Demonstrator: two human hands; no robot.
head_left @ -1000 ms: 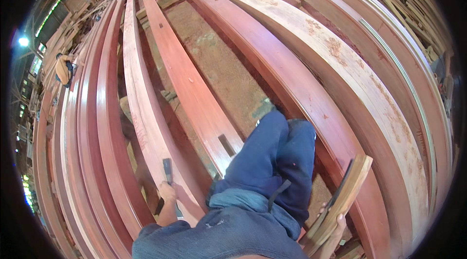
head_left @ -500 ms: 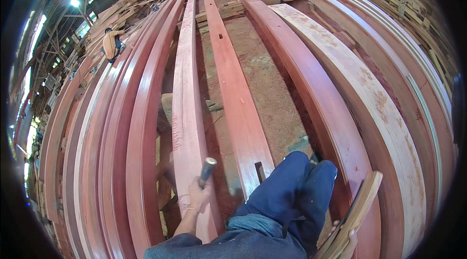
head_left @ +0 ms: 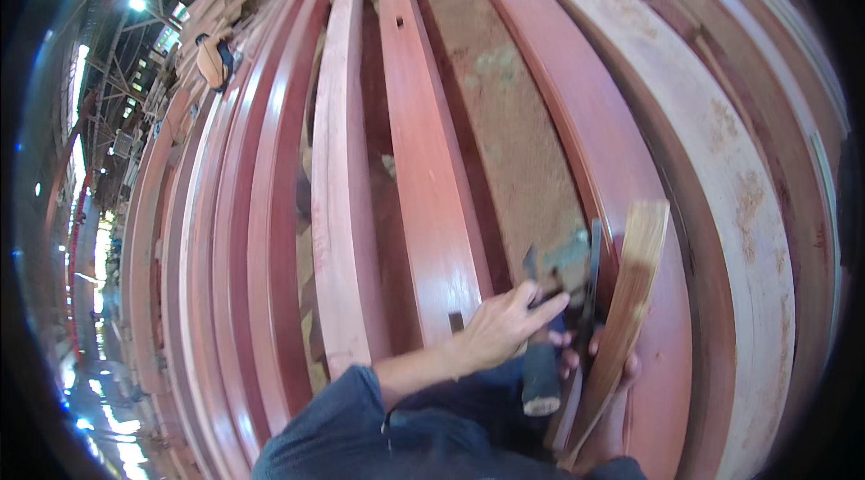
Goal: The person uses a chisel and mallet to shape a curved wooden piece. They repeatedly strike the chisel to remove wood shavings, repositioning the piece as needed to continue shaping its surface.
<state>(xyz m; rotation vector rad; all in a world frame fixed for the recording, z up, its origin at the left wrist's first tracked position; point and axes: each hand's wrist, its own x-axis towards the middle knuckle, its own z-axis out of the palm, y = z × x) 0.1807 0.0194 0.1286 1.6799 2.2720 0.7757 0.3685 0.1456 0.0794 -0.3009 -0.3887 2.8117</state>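
At the lower middle, my left hand (head_left: 505,322) closes around a dark tool (head_left: 539,376) with a thick round body and a pale, flat end. A thin dark tip (head_left: 530,261) shows beyond the fingers; whether it belongs to the same tool I cannot tell. My right hand (head_left: 628,374) grips a long piece of wood (head_left: 631,286), held tilted with its far end up. A narrow dark strip (head_left: 595,268) runs along the wood's left side. Fingertips show on both sides of the wood; the right palm is hidden. Both hands are close together beside a reddish beam (head_left: 622,133).
Long reddish beams (head_left: 333,201) lie side by side, stretching away. The middle beam (head_left: 423,164) has rectangular slots (head_left: 400,22). Brown ground (head_left: 505,101) shows between beams, and a pale beam (head_left: 694,110) lies to the right. Another person (head_left: 214,63) bends over beams at the far left.
My left hand has swung right with the dark tool, from over the left pale beam to beside the wood. The wood has risen and moved slightly left. My view has tilted lower.
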